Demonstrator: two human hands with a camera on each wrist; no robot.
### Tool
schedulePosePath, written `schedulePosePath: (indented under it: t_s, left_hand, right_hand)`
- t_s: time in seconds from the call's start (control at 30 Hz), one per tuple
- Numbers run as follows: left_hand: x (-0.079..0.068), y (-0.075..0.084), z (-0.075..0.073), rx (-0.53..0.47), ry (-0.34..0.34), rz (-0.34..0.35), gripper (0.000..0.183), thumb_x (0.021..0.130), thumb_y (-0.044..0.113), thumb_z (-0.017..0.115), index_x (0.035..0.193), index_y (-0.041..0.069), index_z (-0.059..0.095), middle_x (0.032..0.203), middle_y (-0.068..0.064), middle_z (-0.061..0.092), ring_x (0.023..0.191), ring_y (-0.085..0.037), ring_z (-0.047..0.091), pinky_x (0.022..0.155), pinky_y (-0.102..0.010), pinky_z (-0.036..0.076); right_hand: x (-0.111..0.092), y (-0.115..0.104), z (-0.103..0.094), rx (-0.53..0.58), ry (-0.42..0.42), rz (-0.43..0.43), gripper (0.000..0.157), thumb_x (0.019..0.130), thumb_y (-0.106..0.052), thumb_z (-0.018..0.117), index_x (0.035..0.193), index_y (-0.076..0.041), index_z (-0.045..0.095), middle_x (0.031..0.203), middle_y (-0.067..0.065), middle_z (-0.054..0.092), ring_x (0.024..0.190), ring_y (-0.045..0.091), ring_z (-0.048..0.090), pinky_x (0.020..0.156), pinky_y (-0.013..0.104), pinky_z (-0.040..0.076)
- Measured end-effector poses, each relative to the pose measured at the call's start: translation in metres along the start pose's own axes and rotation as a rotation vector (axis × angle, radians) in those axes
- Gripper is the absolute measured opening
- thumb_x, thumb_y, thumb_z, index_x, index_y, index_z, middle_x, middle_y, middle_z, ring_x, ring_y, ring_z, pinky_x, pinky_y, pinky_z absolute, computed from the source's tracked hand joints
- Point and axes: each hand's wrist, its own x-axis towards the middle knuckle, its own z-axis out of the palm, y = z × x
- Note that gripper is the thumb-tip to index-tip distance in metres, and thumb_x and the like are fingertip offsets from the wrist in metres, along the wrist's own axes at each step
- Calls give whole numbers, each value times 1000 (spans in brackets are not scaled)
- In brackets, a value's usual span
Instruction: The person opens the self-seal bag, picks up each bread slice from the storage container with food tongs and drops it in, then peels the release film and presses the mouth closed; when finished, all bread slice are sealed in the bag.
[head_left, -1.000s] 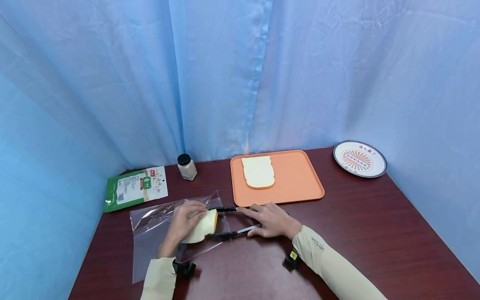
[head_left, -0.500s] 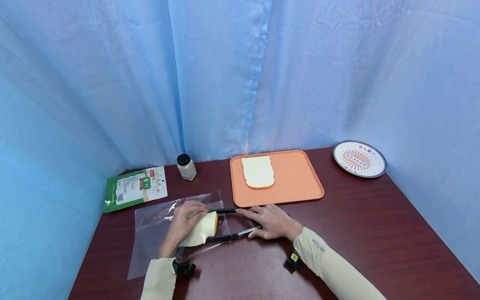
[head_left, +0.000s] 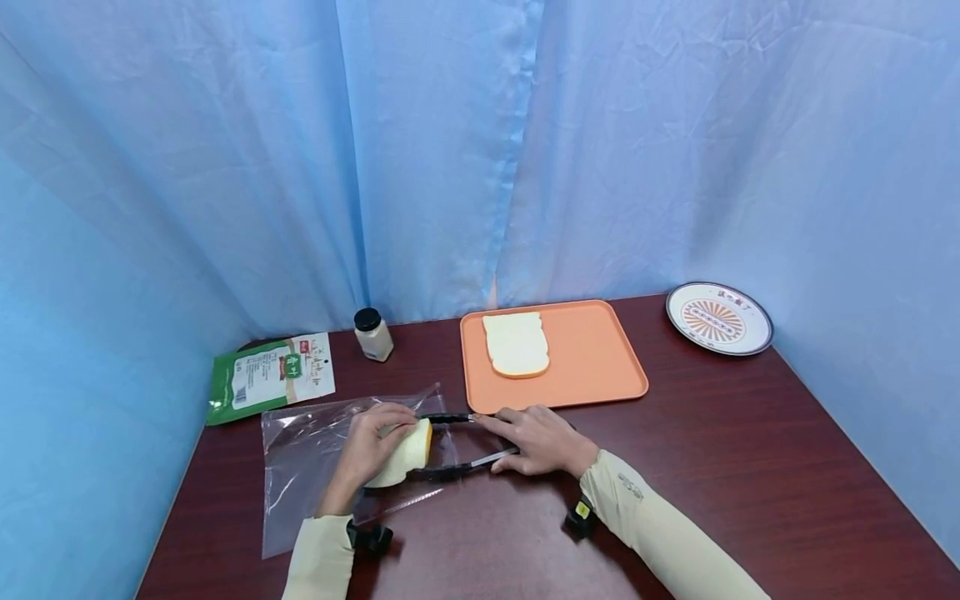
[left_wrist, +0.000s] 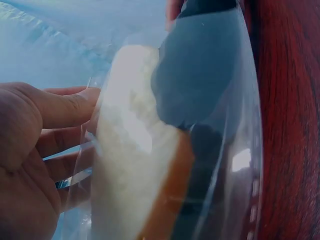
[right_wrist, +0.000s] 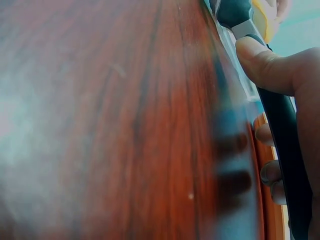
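Observation:
A clear plastic bag lies at the left front of the table with a bread slice inside, tilted. My left hand pinches the bag's film at the slice's edge; in the left wrist view the thumb and fingers meet on the plastic. My right hand holds a pair of tongs with black tips and a metal neck. Their two arms are spread, one at each side of the slice, their ends inside the bag. The right wrist view shows the thumb along the black tong handle.
Behind the tongs, an orange tray bears another bread slice. A patterned plate stands at the back right. A black-capped jar and a green-and-white packet are at the back left. Blue curtains surround the table.
The bag's film has shifted and wrinkled, its lower left corner moving a little. The slice and tongs have edged slightly left. Both hands keep their holds.

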Motion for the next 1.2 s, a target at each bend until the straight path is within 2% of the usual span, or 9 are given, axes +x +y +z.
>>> schedulePosePath:
  t_s: [0.3, 0.4, 0.73, 0.9, 1.03, 1.13, 1.2]
  left_hand:
    - [1, 1, -1, -3, -16, -18, 10, 77, -5, 78, 85, 2, 79, 92, -14, 77, 89, -29, 73, 80, -45, 59]
    - [1, 0, -1, -12, -5, 0, 10, 76, -5, 79, 84, 1, 79, 91, -15, 77, 89, -30, 73, 80, -44, 59]
    - [1, 2, -1, -38, -18, 6, 13, 76, -6, 78, 85, 1, 79, 93, -15, 77, 91, -30, 72, 83, -38, 58]
    - [0, 1, 1, -47, -23, 12, 14, 76, -8, 78, 85, 2, 79, 93, -14, 77, 91, -29, 72, 83, -31, 58]
    - [0, -2, 1, -42, -22, 10, 14, 76, -7, 78, 86, 4, 79, 93, -12, 77, 91, -29, 72, 84, -34, 58]
    - [-1, -4, 0, -41, -14, -5, 14, 76, -6, 78, 86, 4, 79, 93, -13, 77, 92, -28, 72, 85, -34, 57]
    - [-1, -5, -2, -48, -4, -23, 13, 77, -7, 78, 86, 3, 79, 93, -13, 77, 92, -28, 72, 86, -30, 57]
  right_hand:
    - [1, -1, 1, -13, 1, -3, 78, 89, -66, 61, 150, -21, 46, 106, 0, 67, 48, 6, 28, 44, 19, 26]
    - [-1, -1, 1, -24, 10, -15, 79, 87, -67, 62, 150, -21, 47, 105, 0, 67, 48, 6, 29, 44, 20, 26]
    - [1, -1, 0, -45, 32, -24, 78, 87, -67, 62, 148, -21, 50, 103, -1, 67, 49, 8, 39, 45, 23, 38]
    - [4, -3, 1, -46, 16, -21, 77, 88, -67, 60, 149, -21, 49, 105, -1, 67, 48, 7, 36, 44, 22, 35]
    - [5, -4, 2, -43, 15, -21, 77, 89, -67, 60, 149, -21, 48, 105, -1, 66, 47, 7, 34, 43, 22, 33]
    - [4, -3, 2, -39, 19, -21, 78, 88, -67, 60, 149, -21, 48, 104, -1, 66, 48, 7, 34, 44, 22, 34]
    - [3, -3, 2, -36, 22, -24, 79, 87, -68, 61, 149, -21, 49, 104, -2, 66, 49, 7, 34, 44, 22, 33]
